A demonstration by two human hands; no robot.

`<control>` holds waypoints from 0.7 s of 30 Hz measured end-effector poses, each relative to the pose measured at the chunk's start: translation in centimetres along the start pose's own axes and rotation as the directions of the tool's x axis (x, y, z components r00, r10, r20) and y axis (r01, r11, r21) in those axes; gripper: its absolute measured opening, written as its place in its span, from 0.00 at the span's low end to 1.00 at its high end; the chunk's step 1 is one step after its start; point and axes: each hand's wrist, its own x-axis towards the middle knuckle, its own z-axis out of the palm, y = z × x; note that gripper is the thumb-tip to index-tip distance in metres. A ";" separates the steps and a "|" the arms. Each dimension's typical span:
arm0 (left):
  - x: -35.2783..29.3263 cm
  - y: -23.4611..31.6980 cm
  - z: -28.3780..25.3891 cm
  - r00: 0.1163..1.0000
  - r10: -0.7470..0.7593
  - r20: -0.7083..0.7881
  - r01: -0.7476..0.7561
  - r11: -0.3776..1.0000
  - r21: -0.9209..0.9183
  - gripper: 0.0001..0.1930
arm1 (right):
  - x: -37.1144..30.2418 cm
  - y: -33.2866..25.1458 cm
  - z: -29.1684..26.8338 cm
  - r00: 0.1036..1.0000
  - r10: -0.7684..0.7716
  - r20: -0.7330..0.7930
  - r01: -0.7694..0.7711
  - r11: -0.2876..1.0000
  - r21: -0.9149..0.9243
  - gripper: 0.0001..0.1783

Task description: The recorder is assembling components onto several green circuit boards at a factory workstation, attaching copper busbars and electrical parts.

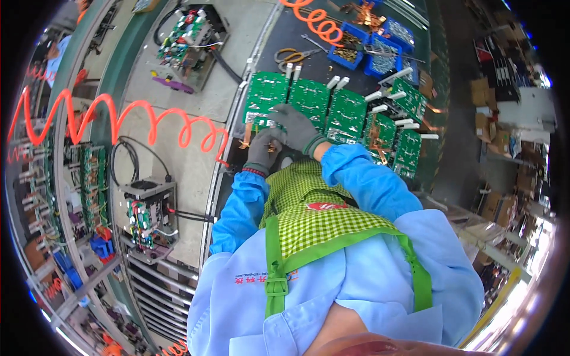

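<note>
The right grip (pixel 292 126) is being held half-curled over the leftmost circuit board (pixel 265 91), at the left edge of the tabletop (pixel 316 69); the left grip (pixel 263 148) is being held curled just beside. Whether anything is being grasped cannot be told.

Right hand (pixel 295 126) hides part of leftmost green board (pixel 266 90). Left hand (pixel 262 148) grip unreadable. Upper orange hose (pixel 314 19) cropped at top.
</note>
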 end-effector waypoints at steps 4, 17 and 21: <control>0.0 -0.5 0.1 0.951 -0.254 0.178 0.308 0.828 -0.468 0.14 | -1.3 -0.3 -1.2 0.998 -0.009 -0.063 0.009 1.000 0.000 0.14; -5.5 3.7 1.7 0.448 -0.706 0.549 0.559 -0.259 -0.788 0.13 | -17.2 6.8 -16.4 0.877 0.339 -0.341 -0.402 0.906 -0.135 0.12; -3.8 8.2 2.8 0.523 -0.684 0.509 0.675 -0.032 -0.737 0.09 | -17.8 8.6 -17.0 0.878 0.355 -0.322 -0.428 0.884 -0.191 0.14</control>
